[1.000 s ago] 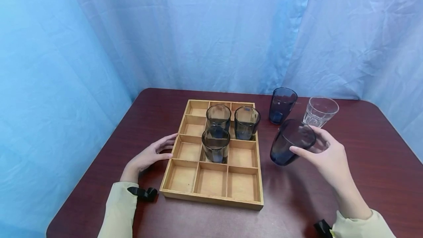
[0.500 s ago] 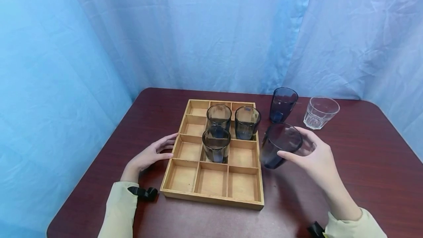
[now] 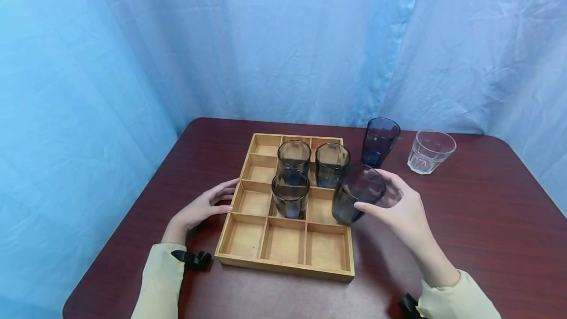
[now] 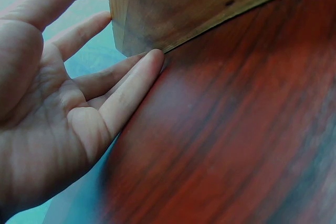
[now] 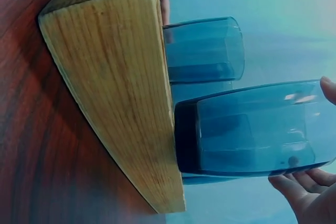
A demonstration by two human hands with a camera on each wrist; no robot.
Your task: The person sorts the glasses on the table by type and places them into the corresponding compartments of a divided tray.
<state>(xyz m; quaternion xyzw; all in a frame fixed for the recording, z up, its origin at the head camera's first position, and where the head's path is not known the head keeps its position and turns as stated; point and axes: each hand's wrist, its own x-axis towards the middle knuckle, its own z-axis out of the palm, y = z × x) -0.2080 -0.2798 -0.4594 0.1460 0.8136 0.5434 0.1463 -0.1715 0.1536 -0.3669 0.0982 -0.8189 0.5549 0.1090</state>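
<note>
Fingertips of my left hand (image 3: pixel 201 209) touch the left side of a wooden compartment tray (image 3: pixel 283 244); in the left wrist view the fingers (image 4: pixel 131 90) are mostly straight. My right hand (image 3: pixel 403 213) grips a dark tinted glass tumbler (image 3: pixel 347 201) between thumb and fingers, near its rim. This tumbler leans slightly above the tray's right edge, by the right compartment of the second row from the front. In the right wrist view the tumbler's base (image 5: pixel 187 137) is close to the tray's rim; contact is unclear. Three tinted tumblers (image 3: pixel 290 198) stand in compartments.
Behind the tray's right side, a dark blue tumbler (image 3: pixel 378 144) stands on the table (image 3: pixel 487 201). A clear glass (image 3: pixel 427 154) is to its right. Blue curtains (image 3: pixel 283 63) hang behind the table.
My right hand has carried the tinted tumbler left, from over the table to the tray's right edge. The left hand and the other glasses have stayed in place.
</note>
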